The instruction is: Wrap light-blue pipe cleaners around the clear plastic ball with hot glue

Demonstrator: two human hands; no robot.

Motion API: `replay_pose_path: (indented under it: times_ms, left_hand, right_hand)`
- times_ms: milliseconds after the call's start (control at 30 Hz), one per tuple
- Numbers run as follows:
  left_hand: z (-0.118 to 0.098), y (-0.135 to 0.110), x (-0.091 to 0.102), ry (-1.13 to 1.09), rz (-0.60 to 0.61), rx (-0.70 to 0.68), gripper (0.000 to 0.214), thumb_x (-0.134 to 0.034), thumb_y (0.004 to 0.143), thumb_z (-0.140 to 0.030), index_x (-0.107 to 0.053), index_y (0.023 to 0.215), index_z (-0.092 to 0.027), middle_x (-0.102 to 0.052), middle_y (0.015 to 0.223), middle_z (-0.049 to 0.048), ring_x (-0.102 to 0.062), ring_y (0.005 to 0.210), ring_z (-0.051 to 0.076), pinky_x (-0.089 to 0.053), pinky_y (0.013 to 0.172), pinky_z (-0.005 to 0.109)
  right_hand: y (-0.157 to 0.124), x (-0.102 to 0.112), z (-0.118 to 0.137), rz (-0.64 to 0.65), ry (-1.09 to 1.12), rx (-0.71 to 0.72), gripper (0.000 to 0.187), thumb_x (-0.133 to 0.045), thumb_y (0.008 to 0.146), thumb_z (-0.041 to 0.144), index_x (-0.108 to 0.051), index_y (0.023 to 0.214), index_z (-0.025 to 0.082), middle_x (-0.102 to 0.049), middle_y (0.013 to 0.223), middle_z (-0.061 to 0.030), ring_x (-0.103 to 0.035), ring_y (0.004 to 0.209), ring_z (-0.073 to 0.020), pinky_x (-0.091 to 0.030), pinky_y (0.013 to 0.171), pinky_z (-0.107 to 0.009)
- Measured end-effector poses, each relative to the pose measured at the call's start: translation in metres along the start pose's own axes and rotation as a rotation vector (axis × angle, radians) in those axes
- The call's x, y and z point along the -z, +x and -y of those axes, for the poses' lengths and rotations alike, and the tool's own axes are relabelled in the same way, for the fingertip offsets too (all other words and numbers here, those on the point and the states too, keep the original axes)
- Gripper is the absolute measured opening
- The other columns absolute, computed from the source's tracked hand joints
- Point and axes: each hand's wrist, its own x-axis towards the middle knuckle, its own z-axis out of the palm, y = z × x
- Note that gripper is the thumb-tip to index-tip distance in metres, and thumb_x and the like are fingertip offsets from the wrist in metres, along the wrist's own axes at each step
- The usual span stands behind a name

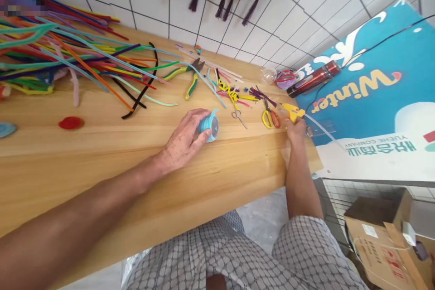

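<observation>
My left hand point(185, 140) is closed round a small cylinder wound with light-blue pipe cleaner point(208, 127). One end of the strand sticks up from its top, and a greyish round end faces right. At the table's right end my right hand point(295, 130) grips a yellow hot glue gun point(292, 111), with a whitish glue stick point(321, 126) trailing from its back. Just left of the glue gun lie scissors point(271, 118) with one yellow and one red handle. Small silver scissors point(239, 118) rest between my two hands.
Many coloured pipe cleaners point(102, 61) are heaped at the left. Yellow-green cutting pliers point(190, 72), a clear ball point(268, 75) and a striped ball point(286, 79) lie toward the tiled wall. A dark red cylinder point(314, 79) lies by the blue Winter board point(374, 104). Cardboard boxes point(380, 244) stand below right.
</observation>
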Motion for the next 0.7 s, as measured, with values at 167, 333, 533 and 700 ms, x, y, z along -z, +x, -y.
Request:
replay_pose_path:
  times_ms: [167,333,533,700]
  left_hand:
    - [-0.002,0.0,0.0,0.025,0.016,0.01,0.05,-0.047,0.119,-0.053,-0.054,0.155,-0.019,-0.064,0.154,0.0187,-0.061,0.147,0.03,-0.053,0.128,0.056]
    - [0.0,0.0,-0.001,0.019,0.004,-0.007,0.048,-0.051,0.118,-0.05,-0.054,0.156,-0.02,-0.064,0.155,0.0182,-0.06,0.149,0.03,-0.051,0.129,0.055]
    - [0.001,0.001,-0.003,-0.007,-0.005,-0.05,0.046,-0.054,0.117,-0.043,-0.054,0.155,-0.016,-0.064,0.154,0.0209,-0.061,0.147,0.031,-0.052,0.127,0.056]
    - [0.001,0.002,-0.005,-0.021,-0.017,-0.081,0.044,-0.054,0.117,-0.042,-0.054,0.154,-0.018,-0.065,0.151,0.0195,-0.062,0.144,0.03,-0.054,0.124,0.054]
  right_hand:
    - [-0.044,0.018,0.04,-0.004,0.067,-0.006,0.038,-0.082,0.081,0.052,-0.071,0.103,0.023,-0.079,0.109,-0.0143,-0.072,0.103,-0.0324,-0.059,0.105,-0.057]
    - [-0.099,0.008,0.15,0.524,0.628,0.301,0.051,-0.085,0.087,0.065,-0.078,0.123,0.029,-0.081,0.116,-0.0056,-0.076,0.107,-0.0246,-0.062,0.1,-0.043]
    - [-0.121,-0.016,0.24,0.858,0.82,0.297,0.054,-0.088,0.084,0.074,-0.082,0.114,0.029,-0.077,0.097,-0.0004,-0.071,0.092,-0.0191,-0.062,0.085,-0.033]
    - [-0.123,-0.023,0.242,0.9,0.905,0.24,0.046,-0.097,0.075,0.066,-0.082,0.095,0.027,-0.075,0.086,0.0017,-0.068,0.081,-0.0165,-0.06,0.078,-0.03]
